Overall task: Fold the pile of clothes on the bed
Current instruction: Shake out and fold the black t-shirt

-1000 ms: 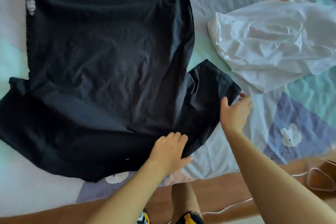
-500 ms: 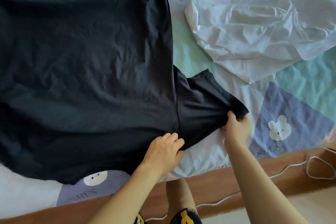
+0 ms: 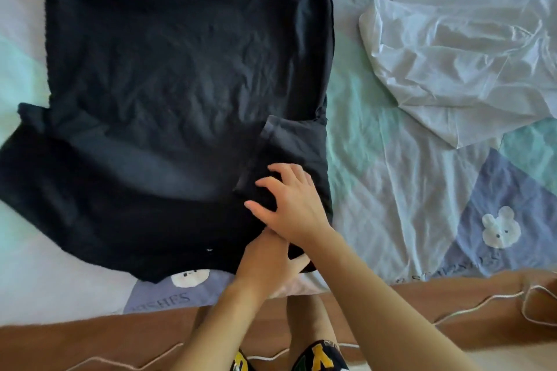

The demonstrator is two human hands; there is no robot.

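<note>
The black shirt [image 3: 180,93] lay flat on the bed [image 3: 391,190]. Its right sleeve [image 3: 289,141], pulled out sideways a moment before, was now folded in over the body. The right hand [image 3: 289,205] pressed it flat, fingers spread. The left hand [image 3: 268,262] pinched the shirt's near edge. The left sleeve came next, probably. A white shirt [image 3: 458,48] waited nearby.

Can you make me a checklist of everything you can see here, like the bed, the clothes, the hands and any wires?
Surface: patchwork bed sheet with bear prints.
Job's things: black T-shirt spread flat, right sleeve folded inward; white garment crumpled, unfolded.
Clutter: nothing seen.
Hands: right hand presses flat on the sleeve; left hand at the shirt's near edge, grip unclear.
Cables: white cord on the floor.
Surroundings: brown floor.
</note>
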